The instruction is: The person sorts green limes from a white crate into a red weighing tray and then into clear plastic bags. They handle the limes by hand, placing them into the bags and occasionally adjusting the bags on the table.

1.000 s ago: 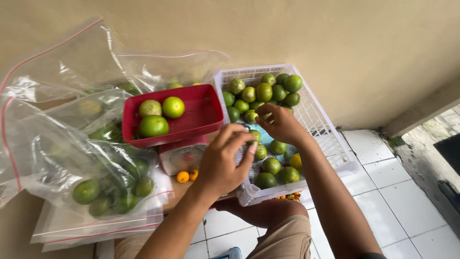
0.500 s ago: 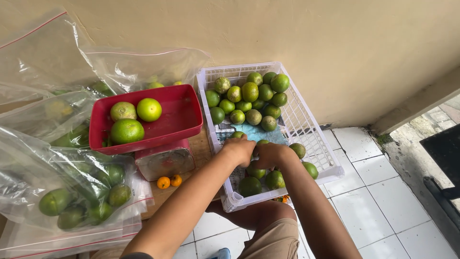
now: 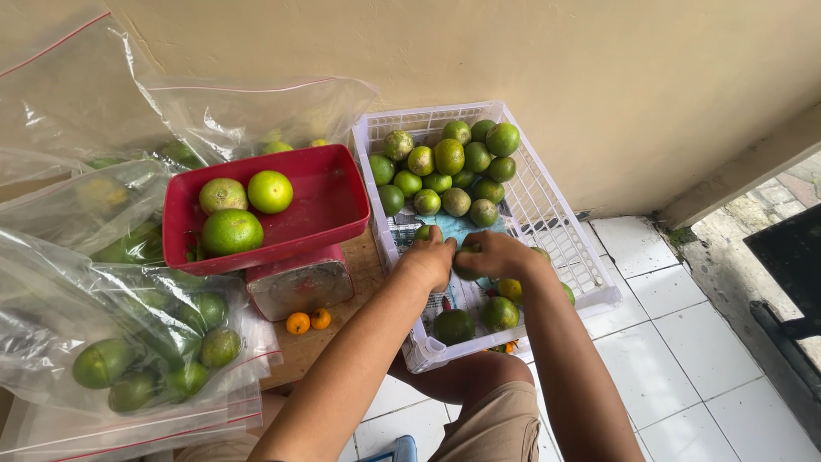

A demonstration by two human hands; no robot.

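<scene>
Both my hands reach into a white plastic crate (image 3: 571,241) lined with printed paper. My left hand (image 3: 430,259) and my right hand (image 3: 499,253) meet over its near half, with a dark green citrus fruit (image 3: 466,267) gripped between them. The fingers of both hands curl around it. Several more green citrus fruits (image 3: 446,167) are heaped at the crate's far end, and a few (image 3: 476,319) lie near its front corner.
Left of the crate, a red tray (image 3: 329,204) with three green fruits (image 3: 231,231) sits on a kitchen scale (image 3: 299,287). Two tiny orange fruits (image 3: 308,321) lie in front of the scale. Clear zip bags of fruit (image 3: 154,351) pile up at left. White floor tiles (image 3: 684,342) lie to the right.
My hands have come down together from above the crate's middle to its near half and closed on a fruit. The camera has shifted, so the scene sits more to the right.
</scene>
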